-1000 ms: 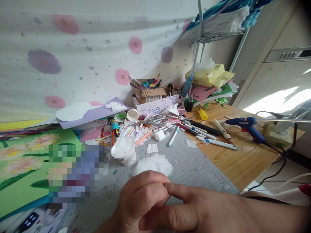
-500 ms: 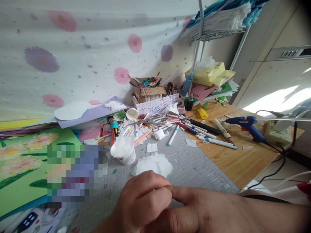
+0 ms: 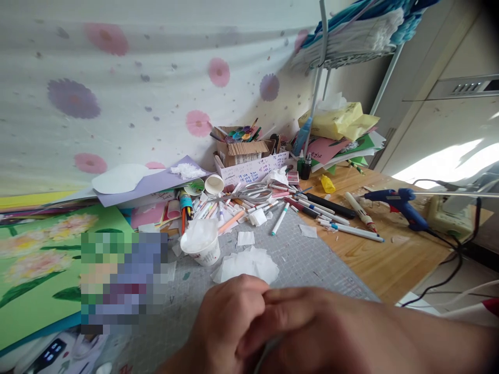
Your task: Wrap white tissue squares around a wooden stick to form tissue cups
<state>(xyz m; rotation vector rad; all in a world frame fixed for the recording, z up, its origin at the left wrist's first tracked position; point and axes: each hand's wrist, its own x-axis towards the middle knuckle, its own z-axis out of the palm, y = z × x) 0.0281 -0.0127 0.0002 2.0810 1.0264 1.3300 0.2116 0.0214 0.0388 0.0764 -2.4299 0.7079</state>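
Observation:
My left hand (image 3: 230, 317) and my right hand (image 3: 312, 327) meet at the bottom of the head view, fingers curled and pressed against each other. Whatever they pinch is hidden behind the fingers; only a small pale sliver shows low between them. Just beyond my knuckles lies a pile of thin white paper squares (image 3: 249, 263) on the grey cutting mat (image 3: 312, 262). Left of the pile stands a paper cup (image 3: 202, 252) with white sheets in it. One single white square (image 3: 246, 238) lies flat behind the pile.
Markers (image 3: 279, 219), scissors (image 3: 253, 192) and a cardboard box (image 3: 241, 153) crowd the back. A blue glue gun (image 3: 401, 202) with a cord rests at the right on the wooden tabletop (image 3: 413, 249). Green painted paper (image 3: 42, 259) covers the left side.
My right hand has turned and its fingers have shifted left over my left hand's fingers, which are curled in more. The view has moved slightly; the table things stay put.

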